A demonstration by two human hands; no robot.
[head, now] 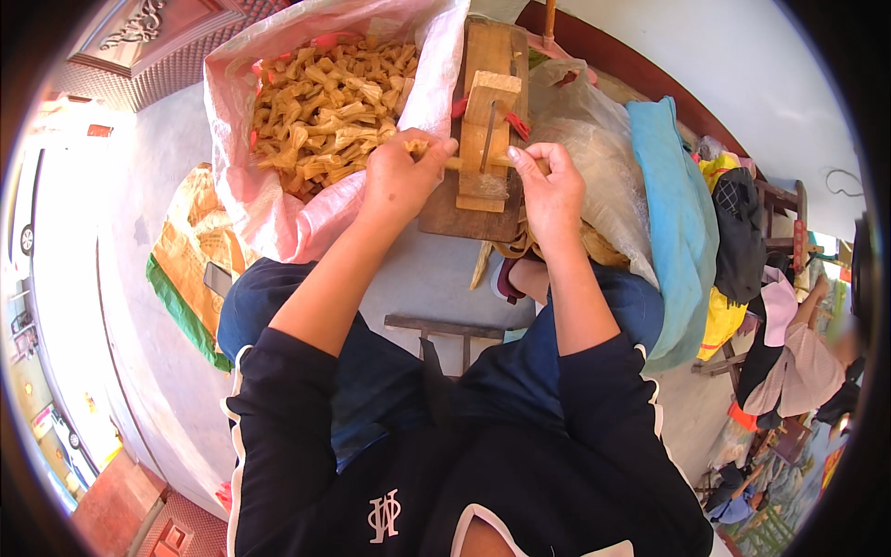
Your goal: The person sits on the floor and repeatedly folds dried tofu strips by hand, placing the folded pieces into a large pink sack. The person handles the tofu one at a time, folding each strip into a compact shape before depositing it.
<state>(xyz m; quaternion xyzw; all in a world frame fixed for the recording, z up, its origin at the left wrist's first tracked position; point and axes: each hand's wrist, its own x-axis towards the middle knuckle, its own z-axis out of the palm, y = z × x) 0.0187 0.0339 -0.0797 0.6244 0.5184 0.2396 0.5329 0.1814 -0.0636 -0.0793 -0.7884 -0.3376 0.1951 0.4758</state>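
My left hand (pixel 402 177) pinches a knotted tan strip (pixel 452 163), whose folded end shows above the fingers. My right hand (pixel 555 182) grips a tan strip end on the other side, just right of a wooden block (pixel 480 188). An upright thin metal blade (pixel 489 136) is set in that block, and the strip lies across the wood on both sides of it. Whether the strip is one piece or cut at the blade, I cannot tell. Under the block is a dark wooden board (pixel 445 219). Red cloth (pixel 517 127) is tied around the block.
A pink-white woven sack (pixel 233 139) full of knotted tan pieces (pixel 334 111) stands left of the board. Clear plastic sheeting (pixel 592 139) and a blue cloth bundle (pixel 675 230) lie right. Loose strips (pixel 602 247) hang below. A phone (pixel 217 278) rests on a paper-like sack (pixel 188 244). Another person (pixel 793 376) sits far right.
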